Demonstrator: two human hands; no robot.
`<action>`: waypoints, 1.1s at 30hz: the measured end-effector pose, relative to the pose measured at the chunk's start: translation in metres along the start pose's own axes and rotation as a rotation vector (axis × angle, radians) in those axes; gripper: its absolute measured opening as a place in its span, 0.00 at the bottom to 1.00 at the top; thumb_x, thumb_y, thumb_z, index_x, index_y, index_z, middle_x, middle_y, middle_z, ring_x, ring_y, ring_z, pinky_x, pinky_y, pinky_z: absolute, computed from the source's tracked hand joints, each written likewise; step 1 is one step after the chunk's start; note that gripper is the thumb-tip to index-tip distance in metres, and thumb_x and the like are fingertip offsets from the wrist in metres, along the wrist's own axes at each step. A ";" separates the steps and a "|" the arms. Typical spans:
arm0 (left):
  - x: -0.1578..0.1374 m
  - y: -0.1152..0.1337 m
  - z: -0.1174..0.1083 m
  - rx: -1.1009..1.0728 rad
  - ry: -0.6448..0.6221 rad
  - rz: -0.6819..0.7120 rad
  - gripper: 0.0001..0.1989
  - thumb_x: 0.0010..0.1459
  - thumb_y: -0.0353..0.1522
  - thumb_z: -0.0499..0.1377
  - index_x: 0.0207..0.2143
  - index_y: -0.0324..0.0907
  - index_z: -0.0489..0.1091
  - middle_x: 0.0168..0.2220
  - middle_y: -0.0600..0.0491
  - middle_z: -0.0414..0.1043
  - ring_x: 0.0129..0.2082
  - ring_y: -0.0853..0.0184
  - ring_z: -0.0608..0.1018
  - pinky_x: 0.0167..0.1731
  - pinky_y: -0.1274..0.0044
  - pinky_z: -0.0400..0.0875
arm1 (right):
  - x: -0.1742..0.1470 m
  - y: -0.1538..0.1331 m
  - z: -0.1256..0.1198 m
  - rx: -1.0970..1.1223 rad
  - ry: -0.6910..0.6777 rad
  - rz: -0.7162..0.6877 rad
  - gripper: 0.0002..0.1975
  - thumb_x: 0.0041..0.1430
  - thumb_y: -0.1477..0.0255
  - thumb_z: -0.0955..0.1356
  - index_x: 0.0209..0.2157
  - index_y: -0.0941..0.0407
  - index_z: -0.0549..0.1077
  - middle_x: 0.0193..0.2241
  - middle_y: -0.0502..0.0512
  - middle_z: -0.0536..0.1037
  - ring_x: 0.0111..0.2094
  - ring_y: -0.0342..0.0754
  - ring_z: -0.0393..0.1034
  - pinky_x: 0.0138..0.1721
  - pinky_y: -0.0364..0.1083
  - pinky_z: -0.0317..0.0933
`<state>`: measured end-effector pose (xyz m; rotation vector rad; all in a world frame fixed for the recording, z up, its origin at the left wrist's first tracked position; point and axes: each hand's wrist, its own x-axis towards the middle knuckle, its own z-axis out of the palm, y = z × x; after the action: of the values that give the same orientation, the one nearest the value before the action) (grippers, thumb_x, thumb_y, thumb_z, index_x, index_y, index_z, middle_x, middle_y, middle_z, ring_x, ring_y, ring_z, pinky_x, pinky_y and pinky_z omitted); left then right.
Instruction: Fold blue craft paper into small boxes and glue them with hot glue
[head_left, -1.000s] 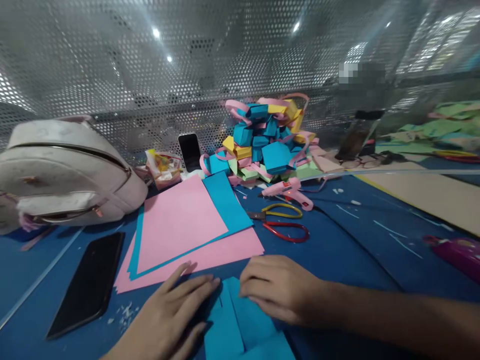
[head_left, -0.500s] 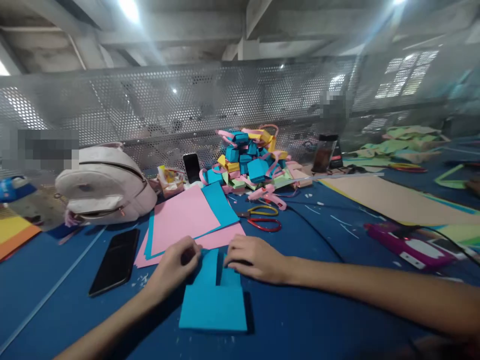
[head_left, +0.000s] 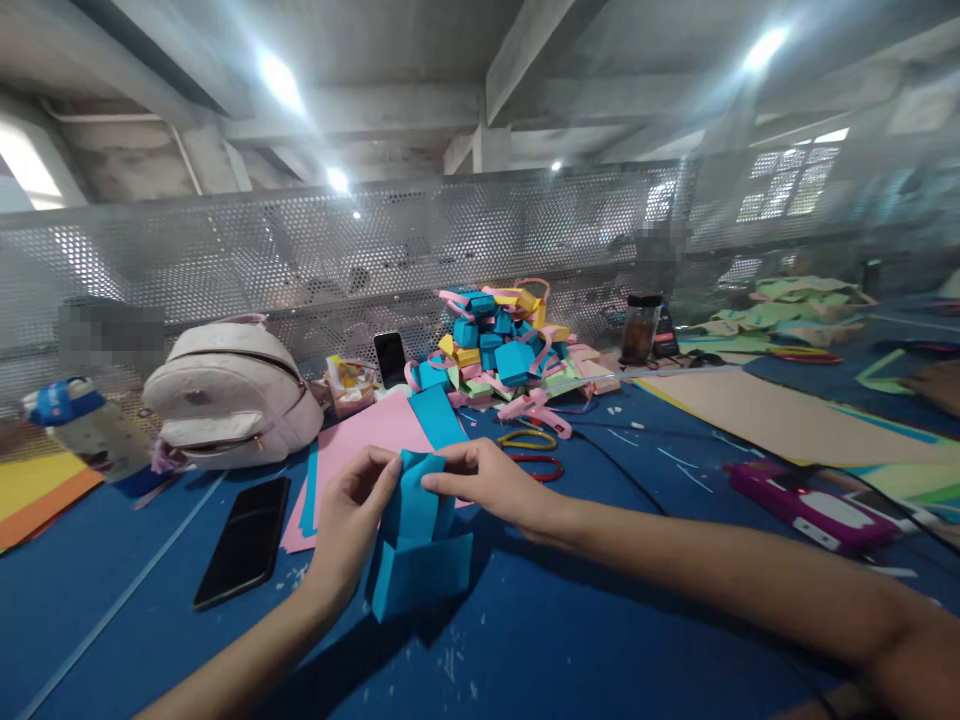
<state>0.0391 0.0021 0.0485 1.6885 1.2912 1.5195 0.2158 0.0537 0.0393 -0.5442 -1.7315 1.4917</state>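
Observation:
A folded blue paper box [head_left: 424,577], its flaps partly standing, is held just above the table between my hands. My left hand [head_left: 351,508] pinches the upper left edge of the paper with thumb and fingertips. On the opposite side, my right hand [head_left: 499,482] grips the upper right edge, thumb in front. Behind the hands lies a stack of pink and blue paper sheets [head_left: 360,432]. Scissors [head_left: 534,467] with one yellow and one red handle loop are partly hidden behind my right hand. A pink glue gun [head_left: 536,410] rests farther back.
Finished-looking blue and yellow paper boxes with pink strips form a pile [head_left: 499,345] at the back. A black phone [head_left: 242,542], a white backpack [head_left: 236,400] and a bottle [head_left: 94,430] stand or lie left. Right are a purple power strip [head_left: 806,505], its cable and large paper sheets [head_left: 765,410].
Both hands have lifted the blue paper box off the table and tilted it up. My right hand now pinches its upper edge. The camera view has tipped upward.

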 end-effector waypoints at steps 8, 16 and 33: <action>-0.014 -0.027 -0.003 -0.030 -0.096 -0.153 0.15 0.59 0.43 0.60 0.32 0.41 0.78 0.29 0.53 0.78 0.31 0.63 0.76 0.34 0.75 0.72 | 0.011 0.006 0.000 -0.069 0.038 -0.064 0.14 0.55 0.62 0.73 0.33 0.60 0.80 0.33 0.54 0.78 0.33 0.46 0.69 0.33 0.43 0.62; -0.016 -0.026 0.000 -0.020 -0.171 -0.181 0.20 0.61 0.45 0.56 0.25 0.41 0.76 0.22 0.54 0.72 0.25 0.66 0.71 0.25 0.78 0.66 | 0.016 0.008 -0.016 -0.093 -0.109 -0.067 0.23 0.66 0.56 0.62 0.32 0.59 0.79 0.27 0.52 0.75 0.28 0.43 0.65 0.32 0.43 0.58; -0.029 -0.021 0.008 0.026 -0.323 -0.192 0.20 0.61 0.43 0.55 0.24 0.37 0.73 0.26 0.53 0.74 0.28 0.67 0.68 0.31 0.79 0.63 | -0.001 0.002 -0.021 -0.756 -0.068 -0.798 0.08 0.66 0.74 0.67 0.43 0.58 0.77 0.36 0.56 0.79 0.35 0.45 0.74 0.34 0.41 0.62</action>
<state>0.0430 -0.0136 0.0153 1.6881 1.2610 1.0738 0.2320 0.0664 0.0372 -0.1082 -2.1819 0.2859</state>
